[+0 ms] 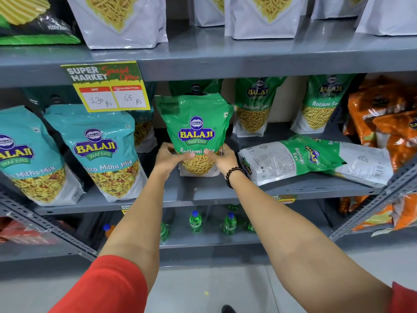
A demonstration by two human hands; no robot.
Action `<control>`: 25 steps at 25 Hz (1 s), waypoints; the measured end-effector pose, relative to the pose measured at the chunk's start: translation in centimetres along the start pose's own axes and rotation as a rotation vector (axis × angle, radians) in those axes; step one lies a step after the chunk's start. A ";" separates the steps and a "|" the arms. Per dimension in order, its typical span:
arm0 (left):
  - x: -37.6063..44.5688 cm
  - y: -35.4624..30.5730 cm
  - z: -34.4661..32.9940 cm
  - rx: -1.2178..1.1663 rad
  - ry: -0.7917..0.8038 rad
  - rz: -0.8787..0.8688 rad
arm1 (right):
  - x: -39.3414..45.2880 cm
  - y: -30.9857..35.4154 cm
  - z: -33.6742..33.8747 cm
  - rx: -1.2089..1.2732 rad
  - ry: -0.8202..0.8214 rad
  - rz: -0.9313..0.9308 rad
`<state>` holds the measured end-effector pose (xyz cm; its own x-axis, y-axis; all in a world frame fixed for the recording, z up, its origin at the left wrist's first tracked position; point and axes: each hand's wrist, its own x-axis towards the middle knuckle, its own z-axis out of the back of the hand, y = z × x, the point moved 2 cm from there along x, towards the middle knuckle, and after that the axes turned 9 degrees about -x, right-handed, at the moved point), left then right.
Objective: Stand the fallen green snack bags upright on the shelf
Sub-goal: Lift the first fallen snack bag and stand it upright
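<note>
Head view: we clasp the upright green bag (195, 134) in both hands (172, 155) (222, 158); right of it, nearer our right hand, a fallen bag (293, 159) lies lengthwise

Both arms outstretched, left hand (168, 158) and right hand (222, 159) cupped inward, thumbs forward

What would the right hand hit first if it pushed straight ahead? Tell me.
The right hand is already on the upright green bag. Pushed deeper, it would likely drive that bag into the green bag standing behind it; the depth between them is unclear.
</note>
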<state>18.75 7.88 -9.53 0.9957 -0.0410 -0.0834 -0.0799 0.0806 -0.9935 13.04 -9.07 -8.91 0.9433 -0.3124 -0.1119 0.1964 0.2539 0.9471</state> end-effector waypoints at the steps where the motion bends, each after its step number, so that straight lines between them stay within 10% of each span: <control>1: -0.4 0.1 0.2 -0.001 -0.008 0.000 | -0.4 0.0 0.1 -0.018 0.012 0.001; 25: -5.5 0.6 2.1 0.093 0.039 -0.079 | -5.5 -0.3 0.4 -0.127 0.043 0.018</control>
<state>13.33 10.25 -9.46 0.9959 -0.0894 -0.0095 0.0056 0.1672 -0.9859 7.66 -7.73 -8.47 0.9571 -0.2678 -0.1110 0.2094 0.3737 0.9036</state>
